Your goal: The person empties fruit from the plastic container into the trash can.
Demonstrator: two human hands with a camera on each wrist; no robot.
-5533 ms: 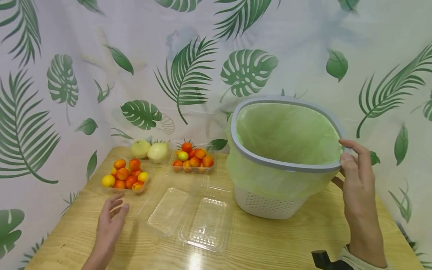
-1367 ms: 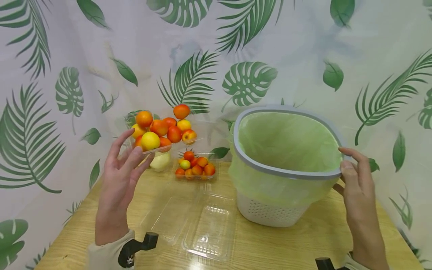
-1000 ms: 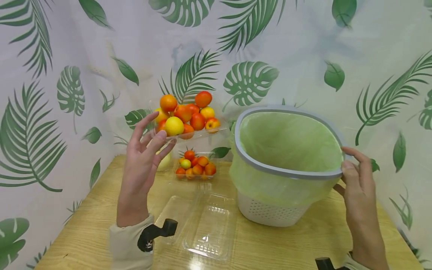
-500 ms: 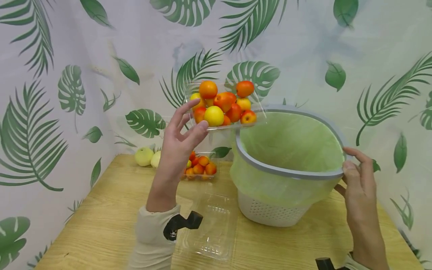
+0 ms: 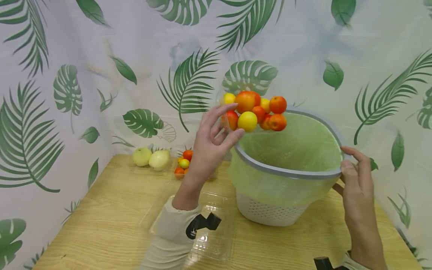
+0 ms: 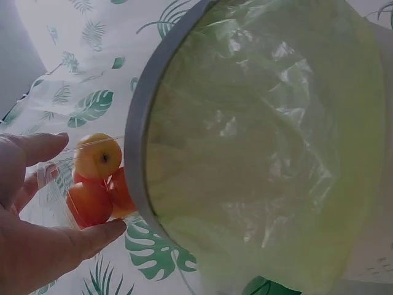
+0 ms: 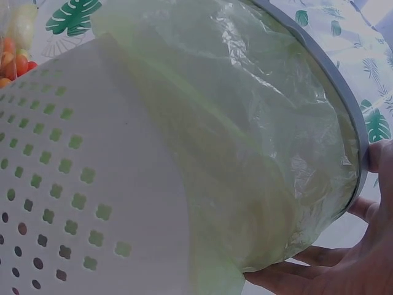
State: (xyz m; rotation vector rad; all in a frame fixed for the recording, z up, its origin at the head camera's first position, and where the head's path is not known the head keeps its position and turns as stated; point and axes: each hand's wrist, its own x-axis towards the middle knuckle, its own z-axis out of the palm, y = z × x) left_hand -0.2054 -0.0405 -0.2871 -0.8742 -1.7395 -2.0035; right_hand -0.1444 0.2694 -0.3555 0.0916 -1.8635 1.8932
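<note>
My left hand (image 5: pixel 210 144) grips one end of a clear plastic tray (image 6: pixel 58 206), thumb below and fingers above in the head view. Small red, orange and yellow fruits (image 5: pixel 247 121) fill the tray, which is raised over the left part of a bin's opening. That bin (image 5: pixel 264 210) is white with a perforated wall, a grey rim (image 5: pixel 290 173) and a pale green bag (image 5: pixel 270 187) lining it, folded over the outside. At the rim's right side, my right hand (image 5: pixel 359 191) pinches the edge, with more fingers against the bag in the right wrist view.
Behind my left forearm, a second clear tray of fruits (image 5: pixel 183 163) is partly hidden. Two pale green round fruits (image 5: pixel 159 160) sit at the back left. Flat clear plastic trays (image 5: pixel 216 240) lie in front of the bin, partly under the left forearm. A leaf-patterned curtain (image 5: pixel 135 45) surrounds the table.
My left hand has taken hold of the fruit tray at the table's left, lifted it and carried it right to over the bin's opening. My right hand has stayed at the rim.
</note>
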